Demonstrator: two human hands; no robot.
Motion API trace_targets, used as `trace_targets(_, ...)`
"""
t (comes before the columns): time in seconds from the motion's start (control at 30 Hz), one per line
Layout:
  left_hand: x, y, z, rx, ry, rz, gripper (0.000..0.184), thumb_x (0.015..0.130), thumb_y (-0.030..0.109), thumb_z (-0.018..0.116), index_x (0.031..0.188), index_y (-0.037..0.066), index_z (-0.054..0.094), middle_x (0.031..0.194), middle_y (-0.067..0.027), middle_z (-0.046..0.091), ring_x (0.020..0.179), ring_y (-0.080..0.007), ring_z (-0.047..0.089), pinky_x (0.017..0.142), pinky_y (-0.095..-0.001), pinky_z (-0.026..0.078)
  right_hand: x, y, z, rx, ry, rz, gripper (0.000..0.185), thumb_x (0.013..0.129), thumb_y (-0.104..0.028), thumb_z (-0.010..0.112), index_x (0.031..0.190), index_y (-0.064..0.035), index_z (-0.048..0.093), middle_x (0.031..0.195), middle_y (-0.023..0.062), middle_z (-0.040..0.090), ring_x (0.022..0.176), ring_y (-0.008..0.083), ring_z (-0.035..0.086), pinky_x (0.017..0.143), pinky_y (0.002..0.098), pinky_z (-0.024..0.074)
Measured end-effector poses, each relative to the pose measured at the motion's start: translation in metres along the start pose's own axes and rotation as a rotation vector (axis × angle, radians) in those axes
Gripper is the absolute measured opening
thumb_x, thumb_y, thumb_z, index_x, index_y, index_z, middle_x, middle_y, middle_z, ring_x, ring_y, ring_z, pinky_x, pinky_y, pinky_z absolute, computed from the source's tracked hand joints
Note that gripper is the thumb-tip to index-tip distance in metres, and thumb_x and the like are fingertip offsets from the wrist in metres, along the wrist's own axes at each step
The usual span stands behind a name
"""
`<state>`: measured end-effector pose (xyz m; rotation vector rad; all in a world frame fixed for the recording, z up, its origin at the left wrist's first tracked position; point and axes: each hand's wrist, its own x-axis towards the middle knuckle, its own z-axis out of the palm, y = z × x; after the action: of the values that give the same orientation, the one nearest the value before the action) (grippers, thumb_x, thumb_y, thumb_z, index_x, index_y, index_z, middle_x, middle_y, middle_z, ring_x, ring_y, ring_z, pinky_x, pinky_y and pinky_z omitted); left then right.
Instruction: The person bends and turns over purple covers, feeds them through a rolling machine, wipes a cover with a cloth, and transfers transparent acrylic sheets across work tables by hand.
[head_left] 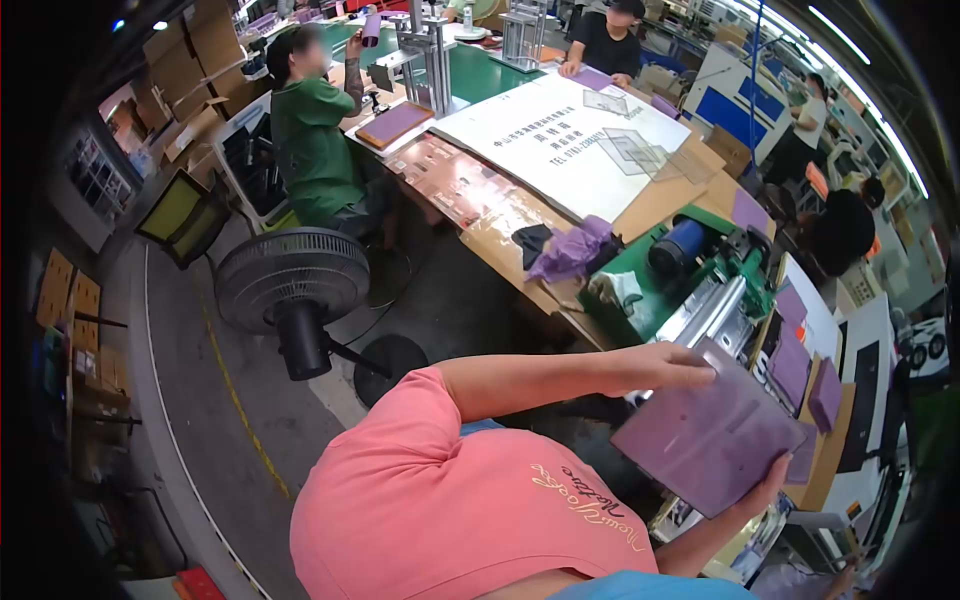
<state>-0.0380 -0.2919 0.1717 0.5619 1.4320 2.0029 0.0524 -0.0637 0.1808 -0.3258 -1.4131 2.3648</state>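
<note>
A flat, purple-tinted rectangular panel [708, 425] is held tilted in front of the machine. My left hand [672, 368] grips its upper left edge, thumb over the top face. At the lower right edge, my right hand [765, 488] is closed on the same panel, its fingers partly hidden underneath. Just beyond the panel stands a green machine with metal rollers [705, 310] and a blue motor [680, 245]. More purple panels [790, 365] lie on the right, beside the rollers.
A black floor fan [293, 280] stands to the left. Purple plastic film [575, 248] lies at the corner of the worktable [480, 235]. A person in green [320, 140] sits across the way, and another person in black [608, 45] works at the far table side.
</note>
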Motion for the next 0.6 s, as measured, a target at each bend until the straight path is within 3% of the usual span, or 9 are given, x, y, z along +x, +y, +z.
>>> trace_targets(0.07,-0.011,0.009,-0.026,-0.150,0.001,-0.021,0.027,0.086,0.028,0.056,0.094,0.002,0.061,0.087,-0.0023,0.057,0.075,-0.0078,0.051,0.065,-0.0186,0.040,0.003,0.010,0.022,-0.040,-0.003,-0.027,0.035,0.090,-0.028,0.048,0.113,-0.0019,0.053,0.106,0.0091,0.059,0.090,0.0146,0.056,0.078,0.0235,0.0437)
trace_targets(0.2,-0.031,0.016,-0.082,-0.334,0.081,0.017,0.024,0.087,0.028,0.057,0.093,0.005,0.062,0.082,0.0014,0.059,0.067,-0.0056,0.050,0.058,-0.0174,0.040,0.031,0.043,0.033,-0.127,-0.334,-0.055,0.034,0.089,-0.024,0.047,0.112,0.0001,0.053,0.110,0.0109,0.058,0.094,0.0181,0.056,0.083,0.0271,0.0411)
trace_targets(0.37,-0.050,0.030,-0.140,-0.247,0.037,0.028,0.025,0.087,0.026,0.056,0.093,0.003,0.063,0.081,0.0021,0.060,0.066,-0.0047,0.050,0.060,-0.0167,0.040,0.035,0.057,0.102,-0.402,-0.365,-0.215,0.028,0.086,-0.018,0.052,0.108,0.0000,0.055,0.105,0.0112,0.059,0.092,0.0192,0.057,0.084,0.0278,0.0409)
trace_targets(0.6,-0.056,0.027,-0.180,-0.244,-0.006,0.120,0.024,0.088,0.025,0.056,0.094,0.002,0.063,0.082,0.0013,0.060,0.067,-0.0043,0.052,0.059,-0.0164,0.041,0.037,0.055,0.134,-0.458,-0.383,-0.285,0.027,0.087,-0.019,0.054,0.105,0.0001,0.055,0.100,0.0114,0.060,0.088,0.0198,0.059,0.085,0.0293,0.0407)
